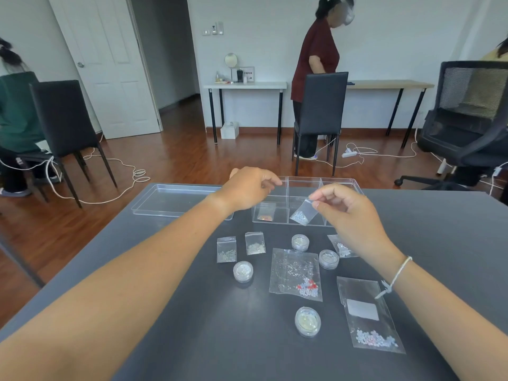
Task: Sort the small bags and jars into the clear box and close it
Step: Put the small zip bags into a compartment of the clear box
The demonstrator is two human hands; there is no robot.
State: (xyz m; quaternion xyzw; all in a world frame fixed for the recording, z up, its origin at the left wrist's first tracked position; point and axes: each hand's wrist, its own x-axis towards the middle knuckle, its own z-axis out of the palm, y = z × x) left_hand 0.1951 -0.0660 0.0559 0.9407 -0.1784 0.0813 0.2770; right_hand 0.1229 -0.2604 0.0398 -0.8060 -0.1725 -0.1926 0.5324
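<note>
1. The right hand (347, 207) pinches the top edge of a small bag (302, 214) of pale beads between thumb and fingertips. The bag hangs tilted, its long axis running from the sealed top at upper right down to its bead-filled bottom at lower left, and it dips into the middle compartment of the clear box (341, 181).
2. The clear box sits at the far edge of the table (192, 312), its long side running along that edge, with dividers splitting it into compartments.
3. The left compartment holds a bag with orange contents (266, 212), leaning upright against the near wall.
4. The left hand (248, 188) hovers over the left end of the box, fingers loosely curled and holding nothing.
5. The clear lid (170, 200) lies flat to the left of the box, just beside it, near the far left corner.
6. On the table nearer the person lie two small bags (255, 243) side by side, long axes pointing away from the person; a further bag (341, 246) is partly hidden under the right wrist.
7. Four round jars (300, 242) stand upright among them.
8. A larger bag with red and white beads (297, 273) lies flat in the middle, and another large bag (368, 317) lies toward the right edge.
</note>
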